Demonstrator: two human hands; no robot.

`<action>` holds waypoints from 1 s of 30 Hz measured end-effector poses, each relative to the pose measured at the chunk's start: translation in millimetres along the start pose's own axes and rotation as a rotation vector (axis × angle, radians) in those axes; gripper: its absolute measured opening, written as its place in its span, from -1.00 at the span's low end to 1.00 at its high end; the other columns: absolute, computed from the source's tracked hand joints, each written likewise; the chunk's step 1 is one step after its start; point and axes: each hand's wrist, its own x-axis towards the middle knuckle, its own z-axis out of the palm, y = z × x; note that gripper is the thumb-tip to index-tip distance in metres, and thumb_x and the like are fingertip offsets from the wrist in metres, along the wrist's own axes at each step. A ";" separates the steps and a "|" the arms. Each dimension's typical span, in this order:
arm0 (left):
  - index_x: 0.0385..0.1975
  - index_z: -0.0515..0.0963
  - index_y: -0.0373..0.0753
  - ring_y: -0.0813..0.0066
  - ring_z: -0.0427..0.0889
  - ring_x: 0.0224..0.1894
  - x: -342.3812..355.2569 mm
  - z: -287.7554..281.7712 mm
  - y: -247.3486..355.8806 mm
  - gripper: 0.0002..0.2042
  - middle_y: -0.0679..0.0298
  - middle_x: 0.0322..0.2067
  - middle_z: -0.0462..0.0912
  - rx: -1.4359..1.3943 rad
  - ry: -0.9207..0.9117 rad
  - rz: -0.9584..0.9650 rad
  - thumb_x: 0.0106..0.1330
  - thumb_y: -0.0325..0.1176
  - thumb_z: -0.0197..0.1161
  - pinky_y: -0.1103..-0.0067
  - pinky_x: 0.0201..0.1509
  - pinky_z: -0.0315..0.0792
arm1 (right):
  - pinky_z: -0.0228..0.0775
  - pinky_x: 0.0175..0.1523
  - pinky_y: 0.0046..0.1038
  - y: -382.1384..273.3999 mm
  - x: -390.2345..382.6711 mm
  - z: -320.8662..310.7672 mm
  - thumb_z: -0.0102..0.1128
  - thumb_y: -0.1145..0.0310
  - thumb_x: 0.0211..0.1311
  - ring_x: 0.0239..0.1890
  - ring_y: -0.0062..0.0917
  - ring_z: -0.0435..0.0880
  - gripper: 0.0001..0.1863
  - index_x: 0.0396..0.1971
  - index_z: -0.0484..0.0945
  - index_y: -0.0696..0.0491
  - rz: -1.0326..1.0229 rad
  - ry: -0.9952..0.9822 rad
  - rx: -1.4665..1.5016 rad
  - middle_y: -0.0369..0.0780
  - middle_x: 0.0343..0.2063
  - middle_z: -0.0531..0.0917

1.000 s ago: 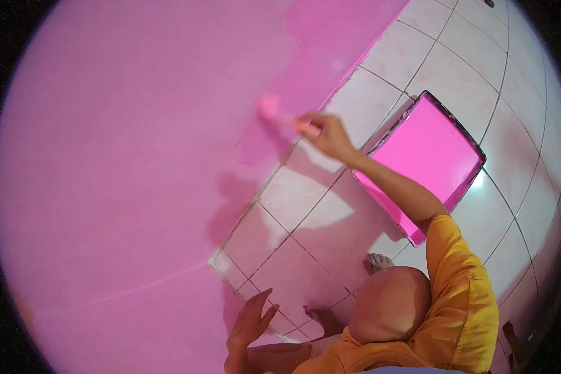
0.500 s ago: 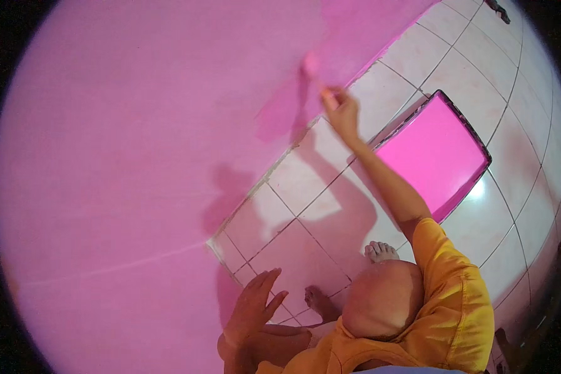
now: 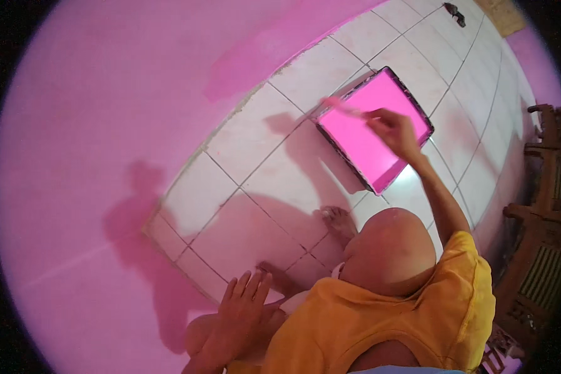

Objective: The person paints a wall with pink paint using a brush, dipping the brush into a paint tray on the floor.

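My right hand is closed round the handle of a paintbrush, whose pink-coated, slightly blurred head points left. Below it sits a black-rimmed tray filled with bright pink paint. The brush is over the tray's left edge; whether it touches the paint I cannot tell. My left hand lies with fingers stretched out on my left knee, holding nothing. To the left rises a pink wall, with a darker freshly painted band low along its bottom edge.
Pale square tiles cover the floor up to the wall's rough edge. A small dark object lies on the tiles at the far right. Carved wooden furniture stands along the right side. My bare feet are between me and the tray.
My right hand has brought the paintbrush away from the wall, rightward to above the paint tray. The view has turned right, bringing the wooden furniture into sight. My left hand now lies flatter on the knee.
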 end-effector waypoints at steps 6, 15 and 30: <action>0.07 0.37 -0.30 0.16 0.36 0.13 -5.4 2.3 5.3 -0.48 0.05 0.01 0.43 0.041 0.164 0.267 0.15 -0.15 0.21 0.27 0.22 0.22 | 0.37 -0.45 -0.34 89.0 -17.4 -78.8 0.22 0.25 0.08 -0.54 -0.33 0.61 -0.78 -0.27 0.61 -0.02 0.188 0.204 -0.800 -0.14 -0.58 0.63; -0.27 0.47 -0.32 0.23 0.48 -0.06 -9.2 -1.4 22.4 -0.74 0.12 -0.31 0.50 -0.049 0.227 0.550 0.04 -0.38 0.08 0.36 0.12 0.30 | 0.44 -0.34 -0.20 104.0 -7.1 -42.2 0.23 0.26 0.04 -0.40 -0.18 0.63 -0.84 -0.35 0.59 -0.06 0.221 -0.018 -0.876 -0.13 -0.52 0.64; -0.12 0.45 -0.35 0.12 0.47 0.00 15.8 30.1 47.5 -0.67 0.04 -0.17 0.52 0.026 -0.304 0.575 0.14 -0.31 0.09 0.31 0.15 0.30 | 0.16 -0.50 -0.71 79.3 -18.7 -128.6 0.08 0.02 0.20 -0.59 -0.78 0.31 -0.57 -0.11 0.58 0.02 0.516 -0.181 0.090 -0.39 -0.54 0.50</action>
